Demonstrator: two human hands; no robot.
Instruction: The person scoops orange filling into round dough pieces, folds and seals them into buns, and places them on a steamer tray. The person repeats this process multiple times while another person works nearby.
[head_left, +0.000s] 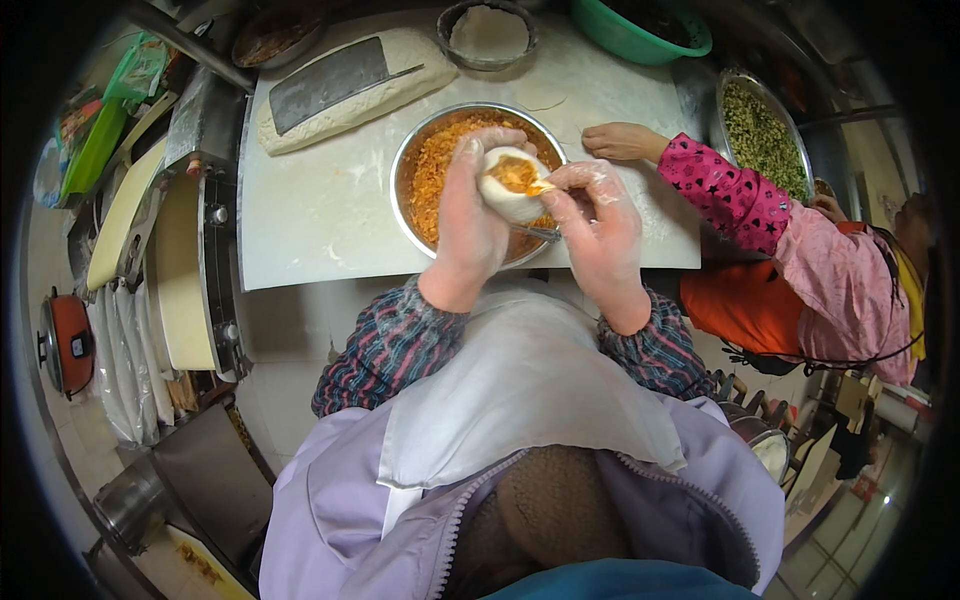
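Observation:
A dough wrapper (504, 196) with orange filling (516, 174) showing in its open top is held above a steel bowl (399, 217). My left hand (474, 217) cups the wrapper from the left, fingers curled around its far side. With thumb and forefinger my right hand (600, 221) pinches the wrapper's right edge, where some filling touches the dough. Flour coats both hands. Inside the bowl lies more chopped orange filling (426, 180). The metal handle of a utensil (541, 233) rests at the bowl's near right, partly hidden under my hands.
A long dough slab (420, 64) bears a dark flat blade (330, 79). Behind the bowl stand a flour bowl (489, 34) and a green basin (652, 37). At right, a co-worker's hand (622, 142) touches the floury table (315, 225), near a bowl of green filling (761, 127). A dough-rolling machine (184, 262) stands left.

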